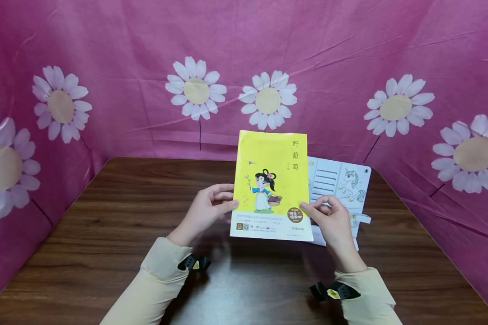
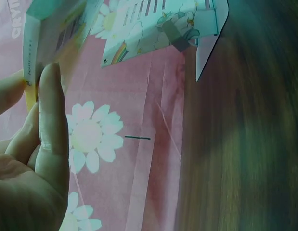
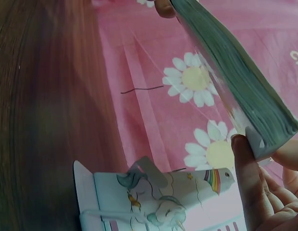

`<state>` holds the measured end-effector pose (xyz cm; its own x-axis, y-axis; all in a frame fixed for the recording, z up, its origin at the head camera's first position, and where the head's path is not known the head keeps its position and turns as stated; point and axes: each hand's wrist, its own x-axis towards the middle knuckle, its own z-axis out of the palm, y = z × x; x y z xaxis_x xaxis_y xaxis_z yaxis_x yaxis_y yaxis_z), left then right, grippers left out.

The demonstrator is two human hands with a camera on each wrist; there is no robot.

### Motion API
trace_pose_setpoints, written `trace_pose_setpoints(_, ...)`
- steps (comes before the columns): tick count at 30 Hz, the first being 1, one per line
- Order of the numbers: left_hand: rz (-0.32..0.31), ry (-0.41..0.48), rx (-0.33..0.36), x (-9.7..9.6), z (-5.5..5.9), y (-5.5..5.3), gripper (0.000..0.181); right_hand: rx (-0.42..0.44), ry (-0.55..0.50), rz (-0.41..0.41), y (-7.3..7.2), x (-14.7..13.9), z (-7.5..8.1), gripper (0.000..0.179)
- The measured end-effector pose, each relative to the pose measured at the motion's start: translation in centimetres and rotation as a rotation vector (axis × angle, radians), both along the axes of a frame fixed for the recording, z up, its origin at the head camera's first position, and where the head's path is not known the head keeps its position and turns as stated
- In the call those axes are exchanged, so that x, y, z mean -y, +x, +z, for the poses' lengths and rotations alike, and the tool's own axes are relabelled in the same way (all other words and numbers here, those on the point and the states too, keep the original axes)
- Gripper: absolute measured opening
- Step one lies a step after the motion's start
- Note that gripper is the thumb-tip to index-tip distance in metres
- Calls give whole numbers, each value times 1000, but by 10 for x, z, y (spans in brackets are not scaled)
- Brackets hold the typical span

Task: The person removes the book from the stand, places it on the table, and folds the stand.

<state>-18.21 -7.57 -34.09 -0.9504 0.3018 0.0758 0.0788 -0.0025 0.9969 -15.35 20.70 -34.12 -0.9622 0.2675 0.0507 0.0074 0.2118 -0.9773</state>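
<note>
A yellow book [image 1: 264, 158] with a cartoon girl on its cover is held up in front of me, cover facing me. My left hand [image 1: 211, 205] pinches its left edge between thumb and fingers, as the left wrist view also shows along the spine [image 2: 31, 53]. At the lower right edge, my right hand [image 1: 329, 219] pinches it with thumb in front and fingers behind. The page edges [image 3: 240, 72] face the right wrist camera, pressed together. Behind the book stands a white bookstand [image 1: 351, 180] with a unicorn drawing, partly hidden by the book.
The brown wooden table [image 1: 105, 234] runs under both arms. Pink cloth [image 1: 138, 108] with large white daisies hangs around its back and sides. A small white clip tab [image 1: 363, 218] juts from the stand's right side. Black camera straps circle both cuffs.
</note>
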Motion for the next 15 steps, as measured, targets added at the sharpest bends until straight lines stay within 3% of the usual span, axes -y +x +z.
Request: trace_pose_setpoints(15,69,-6,68,28,-5,2,45,8,-4,68,-2,27,-6,25)
